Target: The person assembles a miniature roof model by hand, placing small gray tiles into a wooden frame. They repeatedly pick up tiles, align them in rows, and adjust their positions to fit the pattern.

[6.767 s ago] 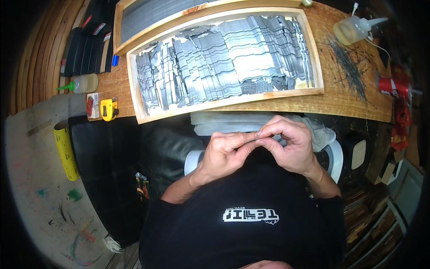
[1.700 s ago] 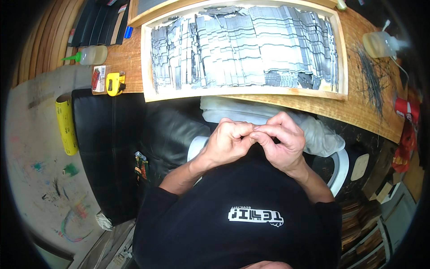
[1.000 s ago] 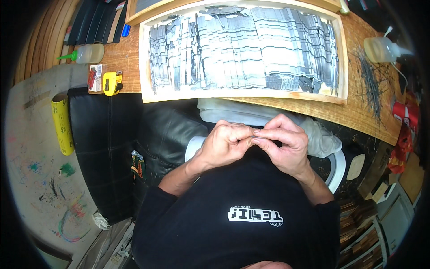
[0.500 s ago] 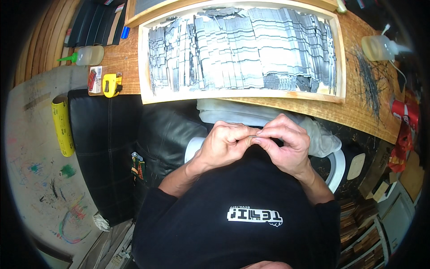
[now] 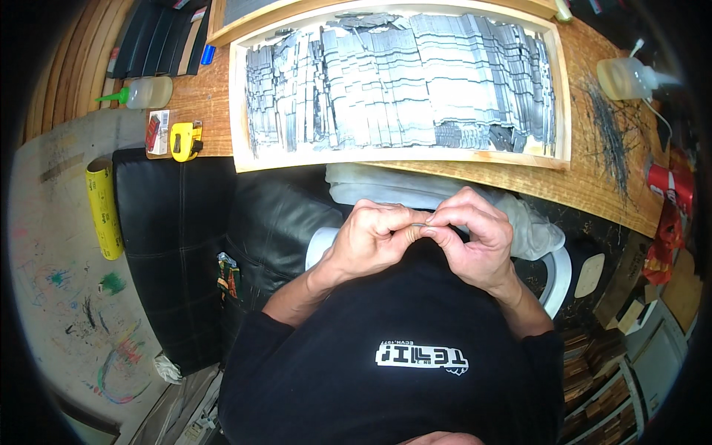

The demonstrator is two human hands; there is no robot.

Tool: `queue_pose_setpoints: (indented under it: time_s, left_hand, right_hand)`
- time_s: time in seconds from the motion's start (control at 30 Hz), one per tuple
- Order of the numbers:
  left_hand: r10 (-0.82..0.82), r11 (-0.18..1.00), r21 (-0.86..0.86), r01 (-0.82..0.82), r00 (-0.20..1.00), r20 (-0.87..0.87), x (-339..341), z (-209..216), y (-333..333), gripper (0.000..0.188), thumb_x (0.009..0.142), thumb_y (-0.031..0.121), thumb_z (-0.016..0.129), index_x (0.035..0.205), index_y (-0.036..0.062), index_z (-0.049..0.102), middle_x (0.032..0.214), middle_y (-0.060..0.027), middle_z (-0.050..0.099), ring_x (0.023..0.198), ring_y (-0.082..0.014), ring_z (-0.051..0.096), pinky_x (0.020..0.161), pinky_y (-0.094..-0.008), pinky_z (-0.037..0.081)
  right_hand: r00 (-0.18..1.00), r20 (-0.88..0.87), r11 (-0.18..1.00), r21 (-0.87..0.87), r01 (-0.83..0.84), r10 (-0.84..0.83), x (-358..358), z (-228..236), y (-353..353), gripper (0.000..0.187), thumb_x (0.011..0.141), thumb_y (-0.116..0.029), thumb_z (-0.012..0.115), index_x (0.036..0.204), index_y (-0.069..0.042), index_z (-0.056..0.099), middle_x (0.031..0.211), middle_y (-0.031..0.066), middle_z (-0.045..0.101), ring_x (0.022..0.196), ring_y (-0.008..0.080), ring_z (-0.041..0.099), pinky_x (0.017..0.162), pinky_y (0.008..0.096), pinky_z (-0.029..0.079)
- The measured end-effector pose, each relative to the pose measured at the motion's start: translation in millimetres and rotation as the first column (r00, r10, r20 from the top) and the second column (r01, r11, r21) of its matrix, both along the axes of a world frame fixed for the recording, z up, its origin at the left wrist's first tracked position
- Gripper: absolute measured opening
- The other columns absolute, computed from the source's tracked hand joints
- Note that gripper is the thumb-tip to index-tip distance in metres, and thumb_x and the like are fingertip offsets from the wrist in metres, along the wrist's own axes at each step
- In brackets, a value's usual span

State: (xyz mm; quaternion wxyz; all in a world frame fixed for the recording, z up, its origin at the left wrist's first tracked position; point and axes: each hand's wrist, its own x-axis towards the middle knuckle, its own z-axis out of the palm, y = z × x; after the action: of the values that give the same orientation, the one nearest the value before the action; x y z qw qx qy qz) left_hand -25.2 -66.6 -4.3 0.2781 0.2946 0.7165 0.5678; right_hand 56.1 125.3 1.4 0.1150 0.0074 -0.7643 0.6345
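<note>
Strip [image 5: 420, 225], thin and mostly hidden, sits just right of frame centre, pinched by my left hand [image 5: 376, 236] and right hand [image 5: 480, 236], neither nearer, its long axis seemingly running left to right.

1. Black cloth T-shirt [image 5: 393, 304], lower middle of the frame: a white printed panel [image 5: 423, 358] with bold lettering, upside down in this view, and a smaller line of characters and digits along its upper edge
2. Yellow cylindrical tube [image 5: 105, 215], left of the frame: small dark print along its side, too small to read
3. Flat white-and-red packet [image 5: 157, 132], upper left: fine print, too small to read
4. Red cylindrical can [image 5: 671, 184], right edge: white lettering, only partly visible
</note>
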Motion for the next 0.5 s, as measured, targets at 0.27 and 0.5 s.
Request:
queue_pose_setpoints:
  time_s: [0.27, 0.5]
  left_hand:
    - [0.030, 0.998, 0.046, -0.031, 0.999, 0.021, 1.1, 0.4, 3.3, 0.020, 0.092, 0.004, 0.081, 0.112, 0.0019, 0.081, 0.087, -0.0187, 0.079, 0.074, -0.0262, 0.079, 0.064, -0.0318, 0.058]
    - [0.008, 1.000, 0.022, -0.007, 1.000, -0.025, -0.8, 0.5, 1.2, 0.018, 0.093, 0.005, 0.081, 0.110, 0.0002, 0.080, 0.084, -0.0198, 0.077, 0.069, -0.0265, 0.077, 0.060, -0.0324, 0.055]
  right_hand:
    - [1.000, 0.012, 1.000, -0.012, 0.011, -0.011, 0.6, 0.0, 1.5, 0.017, 0.084, 0.004, 0.085, 0.097, 0.000, 0.076, 0.088, 0.0102, 0.071, 0.077, 0.0195, 0.068, 0.070, 0.0296, 0.054]
    - [1.000, 0.014, 0.999, 0.021, -0.024, 0.024, -1.4, 3.3, 1.8, 0.019, 0.083, 0.002, 0.086, 0.101, 0.000, 0.080, 0.088, 0.0096, 0.071, 0.078, 0.0198, 0.068, 0.070, 0.0302, 0.054]
